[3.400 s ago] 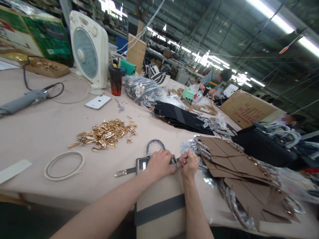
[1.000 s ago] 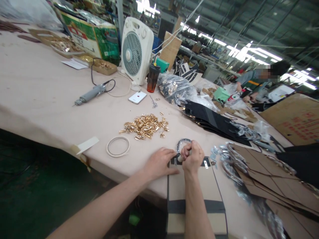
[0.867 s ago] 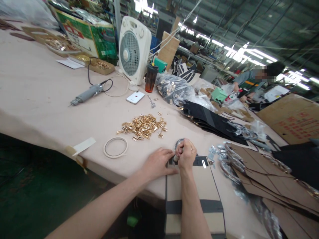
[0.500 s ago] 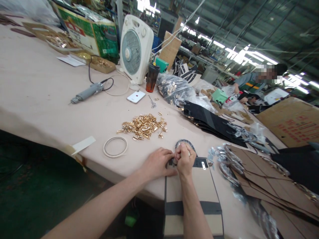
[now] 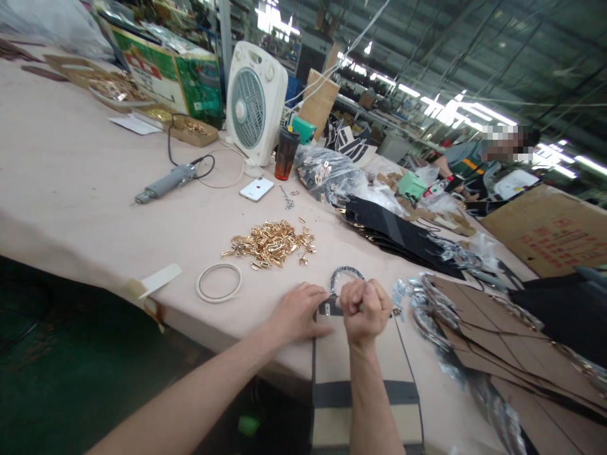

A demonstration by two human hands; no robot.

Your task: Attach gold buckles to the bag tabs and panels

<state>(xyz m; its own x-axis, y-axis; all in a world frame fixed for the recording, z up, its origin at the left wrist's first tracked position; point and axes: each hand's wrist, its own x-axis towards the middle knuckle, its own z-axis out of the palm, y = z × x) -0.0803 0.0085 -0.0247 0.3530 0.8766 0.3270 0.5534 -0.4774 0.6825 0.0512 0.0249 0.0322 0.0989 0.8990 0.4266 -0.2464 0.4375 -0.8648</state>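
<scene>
Head view: left hand (image 5: 298, 313) is held open on a tan-and-black bag panel (image 5: 365, 385); right hand (image 5: 364, 306) is closed around something hidden. Gold fittings (image 5: 268, 243) and stacked brown panels (image 5: 497, 335) are left heaped nearby.

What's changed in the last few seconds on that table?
The right hand has closed into a fist and moved back from the dark loop; anything it holds is hidden. The black strap no longer sticks out left of the bag panel. The left hand stays at the panel's top edge, and the gold fittings lie as before.
</scene>
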